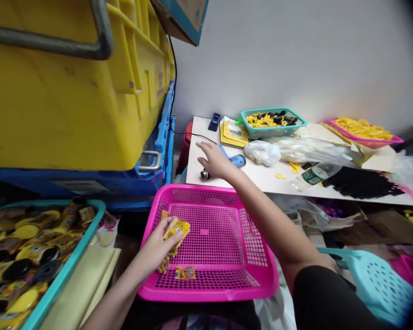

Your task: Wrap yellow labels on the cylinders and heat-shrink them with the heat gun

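Note:
My left hand (158,245) is closed around a small stack of yellow printed labels (181,228), over the left side of a pink plastic basket (206,294). One loose label (185,273) lies flat near the basket's front edge, and a few more lie under my left hand. Reaching past the basket's far rim, my right hand (215,159) has its fingers stretched out and holds nothing. Just beneath and beside it, a blue heat gun (238,160) lies on the white table (198,158). My hand hides the middle of the tool, and its metal nozzle points left.
Stacked yellow (62,105) and blue (117,188) crates rise at the left. A teal basket (98,224) of yellow and black wrapped pieces stands below them. The table bears a teal basket (271,130), a plastic bottle (315,175) and bags. A turquoise perforated stool (378,279) is at right.

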Demonstrator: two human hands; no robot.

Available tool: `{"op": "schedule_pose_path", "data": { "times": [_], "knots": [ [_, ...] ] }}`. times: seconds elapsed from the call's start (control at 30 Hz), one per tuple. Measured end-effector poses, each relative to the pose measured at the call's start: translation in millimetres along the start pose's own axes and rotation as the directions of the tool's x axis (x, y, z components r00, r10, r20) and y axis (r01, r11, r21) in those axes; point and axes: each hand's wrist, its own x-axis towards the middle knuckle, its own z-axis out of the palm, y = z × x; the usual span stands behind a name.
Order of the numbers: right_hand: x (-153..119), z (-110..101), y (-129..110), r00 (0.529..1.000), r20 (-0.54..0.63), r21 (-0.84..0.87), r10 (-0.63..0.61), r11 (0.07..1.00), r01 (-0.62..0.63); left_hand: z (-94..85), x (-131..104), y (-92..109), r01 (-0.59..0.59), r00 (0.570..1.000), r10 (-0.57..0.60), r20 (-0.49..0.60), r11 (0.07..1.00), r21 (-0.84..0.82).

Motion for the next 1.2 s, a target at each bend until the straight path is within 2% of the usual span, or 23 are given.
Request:
{"op": "schedule_pose_path", "data": {
  "times": [0.03,0.1,0.13,0.2,0.27,0.37,0.4,0.47,0.53,0.57,0.63,0.7,0.87,0.93,1.0,1.1,1.2],
  "knots": [
    [-13,2,-4,0.997,0.070,0.029,-0.030,0.999,0.028,-1.1,1,-2,-0.060,0.998,0.063,-0.008,0.980,0.187],
    [-50,7,-9,0.969,0.226,0.099,-0.104,0.992,0.084,-3.8,5,-6,-0.138,0.990,0.136,0.044,0.825,0.547],
    [-72,10,-9,0.952,0.282,0.122,-0.117,0.989,0.085,-5.0,7,-8,-0.160,0.987,0.135,0.089,0.724,0.671],
    [-117,15,-3,0.951,0.301,0.122,-0.066,0.992,0.030,-6.6,12,-12,-0.168,0.986,0.086,0.145,0.576,0.800],
    [-157,23,5,0.965,0.255,0.067,0.056,0.995,-0.075,-7.1,18,-12,-0.139,0.990,0.058,0.128,0.522,0.842],
    [-209,40,15,0.955,0.097,-0.053,0.281,0.959,-0.277,-5.3,27,-5,-0.159,0.986,0.117,0.122,0.395,0.905],
    [-223,46,18,0.934,0.019,-0.084,0.356,0.932,-0.353,-3.3,29,-1,-0.168,0.984,0.116,0.136,0.335,0.927],
    [-245,58,25,0.855,-0.131,-0.110,0.502,0.850,-0.515,3.6,34,4,-0.146,0.989,0.047,0.139,0.231,0.962],
    [-261,70,33,0.770,-0.188,-0.082,0.610,0.771,-0.631,12.9,36,4,-0.086,0.993,-0.059,0.099,0.184,0.979],
    [-266,75,38,0.744,-0.173,-0.054,0.645,0.748,-0.661,17.2,35,2,-0.066,0.992,-0.096,0.083,0.174,0.982],
    [-273,84,46,0.730,-0.102,0.014,0.676,0.735,-0.678,22.1,32,-5,-0.051,0.987,-0.142,0.077,0.181,0.982],
    [-275,89,51,0.740,-0.043,0.083,0.671,0.741,-0.666,19.8,26,-13,-0.060,0.981,-0.168,0.096,0.210,0.976],
    [-272,87,52,0.768,-0.001,0.183,0.640,0.756,-0.629,-0.6,6,-20,-0.112,0.969,-0.181,0.170,0.293,0.950],
    [-267,84,50,0.798,0.006,0.215,0.602,0.779,-0.589,-5.1,-7,-19,-0.104,0.980,-0.132,0.148,0.296,0.949],
    [-261,82,49,0.830,0.019,0.250,0.558,0.801,-0.544,-6.5,-22,-19,-0.082,0.996,-0.011,0.089,0.276,0.958],
    [-249,80,48,0.868,0.060,0.295,0.493,0.822,-0.487,-5.8,-44,-26,-0.040,0.988,0.156,-0.001,0.262,0.964],
    [-235,80,48,0.895,0.095,0.331,0.436,0.834,-0.442,-3.6,-62,-40,0.010,0.991,0.122,-0.053,0.332,0.943]
  ]
}}
